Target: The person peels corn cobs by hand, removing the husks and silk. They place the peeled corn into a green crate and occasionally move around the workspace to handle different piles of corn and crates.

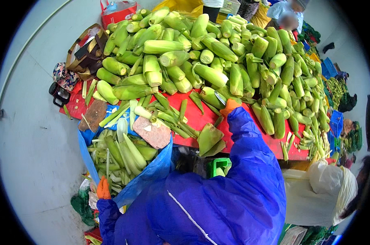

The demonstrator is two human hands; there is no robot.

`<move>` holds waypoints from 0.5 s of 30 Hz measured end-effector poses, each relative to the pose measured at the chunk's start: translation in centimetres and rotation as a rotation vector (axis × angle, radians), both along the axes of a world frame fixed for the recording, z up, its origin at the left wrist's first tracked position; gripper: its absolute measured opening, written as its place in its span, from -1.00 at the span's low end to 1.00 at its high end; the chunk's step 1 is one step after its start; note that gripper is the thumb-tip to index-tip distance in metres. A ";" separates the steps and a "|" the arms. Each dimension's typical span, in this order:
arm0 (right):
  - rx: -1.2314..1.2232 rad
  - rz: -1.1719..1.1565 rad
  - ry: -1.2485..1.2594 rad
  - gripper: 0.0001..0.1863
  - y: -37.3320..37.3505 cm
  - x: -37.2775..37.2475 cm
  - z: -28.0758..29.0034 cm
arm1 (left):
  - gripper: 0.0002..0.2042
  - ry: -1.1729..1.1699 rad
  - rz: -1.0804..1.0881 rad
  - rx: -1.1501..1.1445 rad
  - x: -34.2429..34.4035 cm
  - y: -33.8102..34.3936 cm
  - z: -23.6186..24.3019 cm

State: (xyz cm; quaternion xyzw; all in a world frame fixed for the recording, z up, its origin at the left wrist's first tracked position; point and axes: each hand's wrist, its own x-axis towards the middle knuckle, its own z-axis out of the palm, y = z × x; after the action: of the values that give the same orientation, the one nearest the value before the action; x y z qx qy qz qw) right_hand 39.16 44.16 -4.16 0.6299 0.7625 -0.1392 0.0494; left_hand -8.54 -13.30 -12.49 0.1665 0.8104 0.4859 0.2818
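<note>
Counter: a long surface with a bright red covering (226, 132), crossing the view ahead of the person.
Corn heap: thick green ears of corn in smooth husks (219, 49), piled across most of the counter, several with pale cut ends showing.
Bag: an open blue plastic bag (152, 177) to the person's left at the counter's near edge, filled with stripped green leaves.
Slabs: a pinkish, rough rectangular block (153, 132) and a darker brown block (92, 116), resting at the bag's far rim.
Loose leaves: narrow green husk strips (183, 110) scattered on the red covering between the heap and the bag.
Nearest ear: a single green ear (209, 97) at the heap's near edge, just beside the blade; contact cannot be told.
Hands: both orange-gloved and well apart; the right hand (230, 107) is clamped on the knife at the heap's edge, the left hand (103, 188) is at the bag's left side, its grip uncertain.
Knife: a short silvery metal blade (220, 98) projecting from the right hand, its handle hidden.
</note>
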 end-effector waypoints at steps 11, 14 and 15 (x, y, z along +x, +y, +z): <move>-0.747 -0.126 0.748 -0.39 -5.1 -2.1 3.2 | -0.53 0.432 -0.338 0.193 6.8 18.1 11.6; -0.892 0.033 0.753 -0.44 -9.9 -6.6 10.5 | -0.24 1.045 -0.787 0.154 10.8 26.2 17.9; -0.873 0.149 0.791 -0.45 -11.4 -8.1 11.9 | -0.17 1.159 -0.856 0.104 12.9 27.4 20.1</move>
State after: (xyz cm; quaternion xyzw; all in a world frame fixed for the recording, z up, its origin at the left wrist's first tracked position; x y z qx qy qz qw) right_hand 31.04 32.71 7.72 0.3964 0.6374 -0.6602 0.0258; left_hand 4.35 14.11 7.57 0.7136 0.6691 0.2046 -0.0362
